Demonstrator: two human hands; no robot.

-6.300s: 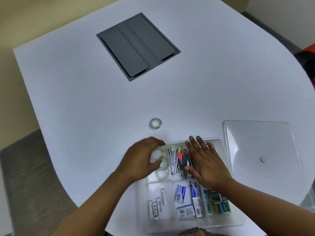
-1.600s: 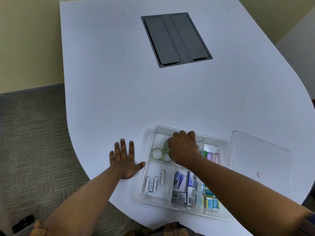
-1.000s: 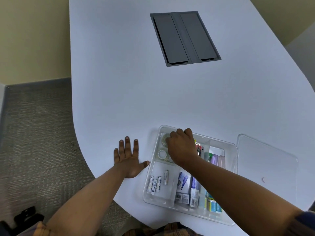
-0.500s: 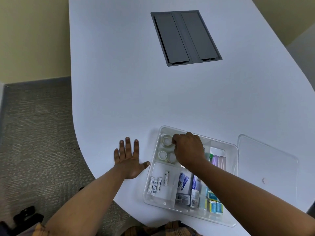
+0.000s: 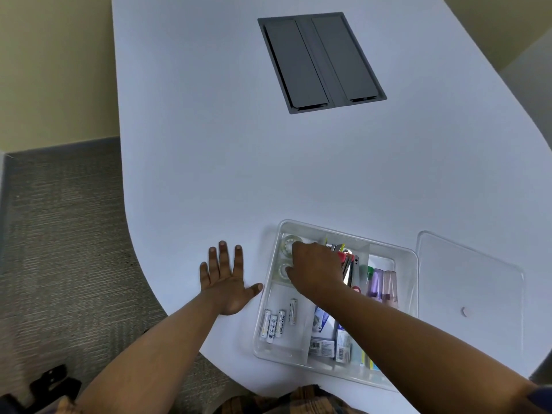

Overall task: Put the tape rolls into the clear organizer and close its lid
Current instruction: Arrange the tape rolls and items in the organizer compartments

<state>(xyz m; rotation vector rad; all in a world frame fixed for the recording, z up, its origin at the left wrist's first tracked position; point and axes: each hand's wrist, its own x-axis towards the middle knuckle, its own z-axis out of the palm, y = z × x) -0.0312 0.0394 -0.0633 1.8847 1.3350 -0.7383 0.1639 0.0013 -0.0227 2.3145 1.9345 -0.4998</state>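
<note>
Since 0.5 s ago my right hand (image 5: 316, 268) has slid a bit toward me and left inside the organizer (image 5: 409, 264); left hand hasn't moved. Right hand now sits over the far-left compartment, fingers curled down onto the tape rolls (image 5: 287, 245). 2 rolls show at the hand's left edge, lying flat, 1 behind the other; anything else under the palm is hidden. Can't tell whether my fingers are clamped on a roll or just resting on them.

Left hand (image 5: 225, 280) is flat on the table (image 5: 209, 144), fingers spread, holding nothing, thumb tip right at the organizer's left wall.

Organizer is open. Lid (image 5: 469, 294) lies flat on the table just right of it, edges close together. 4 batteries (image 5: 277, 321) sit in the near-left compartment. Pens and clips fill the middle, partly behind my right wrist. Grey hatch (image 5: 321, 62) is set in the table, well apart from the organizer.
</note>
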